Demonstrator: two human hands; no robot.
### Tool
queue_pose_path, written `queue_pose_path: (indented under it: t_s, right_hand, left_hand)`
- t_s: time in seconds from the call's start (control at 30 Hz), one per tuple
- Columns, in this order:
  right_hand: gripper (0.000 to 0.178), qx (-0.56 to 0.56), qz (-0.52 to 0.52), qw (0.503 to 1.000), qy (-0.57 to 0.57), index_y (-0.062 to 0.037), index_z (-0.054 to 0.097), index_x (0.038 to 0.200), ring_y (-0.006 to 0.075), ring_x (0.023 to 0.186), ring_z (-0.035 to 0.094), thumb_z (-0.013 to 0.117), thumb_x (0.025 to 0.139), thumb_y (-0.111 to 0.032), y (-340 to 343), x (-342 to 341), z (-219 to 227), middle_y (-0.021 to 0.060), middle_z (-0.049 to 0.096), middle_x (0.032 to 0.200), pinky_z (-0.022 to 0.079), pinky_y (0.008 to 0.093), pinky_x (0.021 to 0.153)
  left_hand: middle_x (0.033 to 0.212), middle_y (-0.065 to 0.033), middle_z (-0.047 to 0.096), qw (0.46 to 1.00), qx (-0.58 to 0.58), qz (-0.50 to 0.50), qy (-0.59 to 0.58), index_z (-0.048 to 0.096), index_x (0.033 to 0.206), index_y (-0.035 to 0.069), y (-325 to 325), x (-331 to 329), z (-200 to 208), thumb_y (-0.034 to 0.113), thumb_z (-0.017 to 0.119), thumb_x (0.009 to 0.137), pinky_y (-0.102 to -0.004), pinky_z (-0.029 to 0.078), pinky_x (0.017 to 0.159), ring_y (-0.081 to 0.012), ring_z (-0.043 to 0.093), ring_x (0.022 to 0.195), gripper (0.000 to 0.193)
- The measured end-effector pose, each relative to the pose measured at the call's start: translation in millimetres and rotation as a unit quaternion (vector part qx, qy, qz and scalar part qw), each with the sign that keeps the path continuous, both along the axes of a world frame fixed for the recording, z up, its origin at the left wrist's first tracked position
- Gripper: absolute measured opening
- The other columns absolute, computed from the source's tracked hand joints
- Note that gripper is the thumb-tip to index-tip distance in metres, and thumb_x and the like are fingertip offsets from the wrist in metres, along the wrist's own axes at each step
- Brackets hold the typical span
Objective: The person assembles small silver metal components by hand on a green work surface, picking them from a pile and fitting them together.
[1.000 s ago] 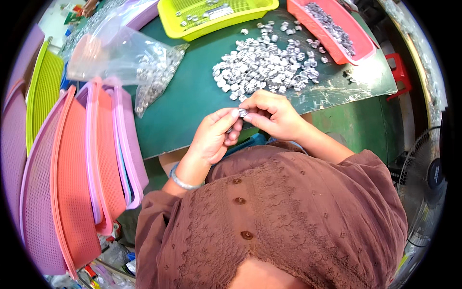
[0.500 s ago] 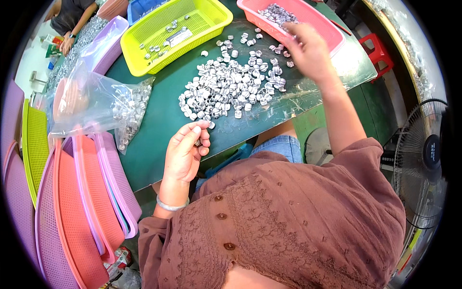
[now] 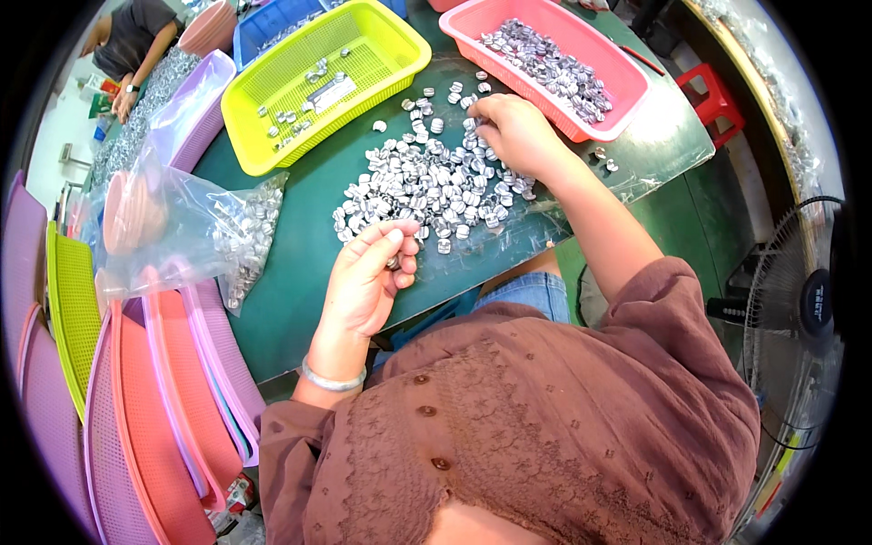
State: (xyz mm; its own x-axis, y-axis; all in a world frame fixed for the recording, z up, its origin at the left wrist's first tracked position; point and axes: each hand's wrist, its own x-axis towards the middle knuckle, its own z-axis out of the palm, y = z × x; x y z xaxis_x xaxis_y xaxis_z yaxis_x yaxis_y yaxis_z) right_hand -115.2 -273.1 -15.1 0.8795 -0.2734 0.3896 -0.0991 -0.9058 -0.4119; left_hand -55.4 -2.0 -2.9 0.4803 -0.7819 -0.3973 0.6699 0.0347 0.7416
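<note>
A pile of small curved silvery metal pieces lies on the green table. Just in front of it, my left hand is closed with curled fingers around a small metal piece; part of it shows in the gap. My right hand is at the pile's far right edge, palm down, fingers bent and drawn together. What its fingertips hold is hidden. Past that hand stands a pink basket with many of the same pieces in it. Over to the left, a yellow-green basket contains several more.
A clear plastic bag of metal pieces sits at the left, above stacked purple and coral baskets. Another person is at the far left. To the right are a red stool and a black fan.
My right hand has moved from over the pink basket left and nearer, to the pile. The left hand stays closed, shifted slightly right. The whole view has shifted a little.
</note>
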Motion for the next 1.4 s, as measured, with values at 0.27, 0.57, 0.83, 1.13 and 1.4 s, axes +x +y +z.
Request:
queue_pose_path:
  t_s: [0.27, 0.57, 0.83, 1.13, 1.4]
  right_hand:
    - [0.017, 0.266, 0.161, 0.949, -0.054, 0.0017, 0.062, 0.096, 0.0095, 0.066, 0.056, 0.066, 0.079, 0.000, 65.4, -22.9, 32.0, 0.0057, 0.059, 0.076, 0.046, 0.0239, 0.058]
    - [0.022, 0.261, 0.180, 0.943, -0.097, -0.0016, 0.065, 0.100, 0.0124, 0.065, 0.057, 0.066, 0.078, 0.000, 85.5, -33.4, 26.4, 0.0051, 0.059, 0.076, 0.045, 0.0256, 0.058]
    - [0.021, 0.295, 0.158, 0.937, -0.097, -0.0013, 0.065, 0.099, 0.0113, 0.065, 0.056, 0.066, 0.078, 0.001, 93.3, -39.7, 22.5, 0.0041, 0.059, 0.076, 0.045, 0.0245, 0.058]
    - [0.019, 0.375, 0.135, 0.915, -0.070, 0.0012, 0.066, 0.099, 0.0078, 0.067, 0.054, 0.066, 0.080, 0.000, 96.8, -44.6, 18.8, 0.0037, 0.061, 0.081, 0.044, 0.0219, 0.060]
    - [0.018, 0.438, 0.129, 0.889, -0.049, 0.0017, 0.066, 0.101, 0.0055, 0.070, 0.054, 0.065, 0.083, -0.002, 98.1, -45.4, 16.5, 0.0019, 0.062, 0.084, 0.045, 0.0206, 0.062]
  left_hand:
    - [0.080, -0.0009, 0.059, 0.997, -0.006, 0.025, -0.068, 0.059, 0.108, 0.003, -36.3, -2.0, 12.4, 0.015, 0.061, 0.092, -0.0184, 0.038, 0.049, -0.0057, 0.049, 0.059, 0.020]
    - [0.074, -0.0008, 0.059, 0.999, -0.033, 0.019, 0.007, 0.061, 0.090, 0.007, -31.0, 0.1, 1.3, 0.020, 0.058, 0.094, -0.0179, 0.035, 0.046, -0.0062, 0.047, 0.056, 0.014]
    - [0.072, 0.0004, 0.058, 0.998, -0.040, -0.013, 0.036, 0.060, 0.087, 0.009, -27.4, -0.3, -0.4, 0.023, 0.059, 0.094, -0.0167, 0.033, 0.045, -0.0062, 0.046, 0.055, 0.016]
    - [0.071, 0.0012, 0.056, 0.999, -0.021, -0.007, 0.023, 0.059, 0.087, 0.008, -26.3, -4.4, 1.2, 0.024, 0.059, 0.094, -0.0161, 0.033, 0.045, -0.0054, 0.046, 0.055, 0.017]
    - [0.071, 0.0011, 0.056, 0.999, -0.014, 0.000, 0.031, 0.060, 0.088, 0.008, -26.8, -5.6, 0.8, 0.025, 0.061, 0.092, -0.0157, 0.033, 0.044, -0.0052, 0.046, 0.055, 0.018]
